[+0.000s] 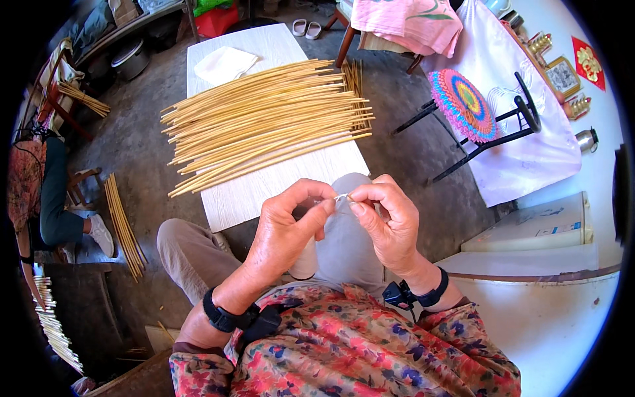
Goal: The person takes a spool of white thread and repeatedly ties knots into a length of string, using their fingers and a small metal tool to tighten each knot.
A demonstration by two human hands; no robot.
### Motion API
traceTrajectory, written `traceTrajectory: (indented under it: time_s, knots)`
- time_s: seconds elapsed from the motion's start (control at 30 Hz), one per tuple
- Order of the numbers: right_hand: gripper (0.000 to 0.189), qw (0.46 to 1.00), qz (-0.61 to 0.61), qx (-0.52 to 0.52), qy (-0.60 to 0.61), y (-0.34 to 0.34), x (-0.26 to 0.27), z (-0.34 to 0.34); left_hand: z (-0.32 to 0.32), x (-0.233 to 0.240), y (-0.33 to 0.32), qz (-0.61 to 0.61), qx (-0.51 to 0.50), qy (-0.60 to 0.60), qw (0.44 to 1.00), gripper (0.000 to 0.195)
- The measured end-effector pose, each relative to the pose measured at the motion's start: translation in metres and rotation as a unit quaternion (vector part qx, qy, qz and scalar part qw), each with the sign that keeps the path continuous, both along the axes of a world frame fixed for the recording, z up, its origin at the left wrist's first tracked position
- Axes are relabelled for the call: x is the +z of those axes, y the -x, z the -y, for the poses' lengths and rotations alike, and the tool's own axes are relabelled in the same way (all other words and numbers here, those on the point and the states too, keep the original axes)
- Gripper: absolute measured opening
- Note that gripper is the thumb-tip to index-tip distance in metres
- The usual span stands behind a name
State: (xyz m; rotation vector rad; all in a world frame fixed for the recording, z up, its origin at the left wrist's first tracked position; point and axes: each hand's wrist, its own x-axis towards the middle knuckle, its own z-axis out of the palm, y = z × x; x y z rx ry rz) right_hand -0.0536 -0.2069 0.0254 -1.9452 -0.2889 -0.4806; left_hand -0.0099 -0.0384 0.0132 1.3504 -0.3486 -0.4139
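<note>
Above my lap, my left hand (292,223) and my right hand (389,218) face each other, thumbs and forefingers pinched. A short white piece of thread or string (341,197) runs between the two pinches. Partly hidden under my left hand, a whitish rounded object (304,260) rests on my lap; its kind is unclear. In front of my knees, many thin yellowish sticks (268,119) lie side by side on a low white wood-grain table (248,196). A folded white cloth (225,65) lies at the table's far end.
Left, a seated person (62,198) is beside a stick bundle (123,228) on the floor. Further sticks (353,82) stand past the table's right edge. A black-framed chair (496,131) with a crocheted round cover (464,105) is at right, near a white cabinet (536,302).
</note>
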Motion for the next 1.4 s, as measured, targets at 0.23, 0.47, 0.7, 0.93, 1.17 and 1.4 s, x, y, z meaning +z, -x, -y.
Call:
traceTrajectory:
  time_s: [0.23, 0.47, 0.7, 0.93, 1.17, 1.4]
  knots:
    - [0.014, 1.000, 0.005, -0.014, 0.012, -0.003, -0.002, 0.003, -0.002, 0.005, -0.003, 0.238, 0.151, -0.049, 0.958, 0.022]
    - [0.018, 0.998, -0.012, -0.024, 0.060, -0.002, 0.006, -0.005, 0.004, 0.010, 0.001, 0.206, 0.129, -0.086, 0.966, 0.017]
    - [0.017, 0.997, -0.003, -0.028, 0.070, -0.004, 0.005, -0.009, 0.004, 0.005, -0.003, 0.252, 0.130, -0.095, 0.954, 0.016]
    - [0.021, 0.991, 0.020, -0.055, 0.119, -0.003, 0.010, -0.011, 0.004, 0.001, -0.003, 0.210, 0.121, -0.053, 0.969, 0.011]
    - [0.021, 0.991, 0.012, -0.049, 0.124, -0.007, 0.021, -0.015, 0.001, 0.008, -0.003, -0.025, 0.041, 0.055, 0.997, 0.004]
    - [0.022, 0.987, 0.008, -0.016, 0.157, -0.015, 0.037, -0.019, -0.006, 0.009, -0.005, -0.040, 0.059, 0.152, 0.986, 0.013]
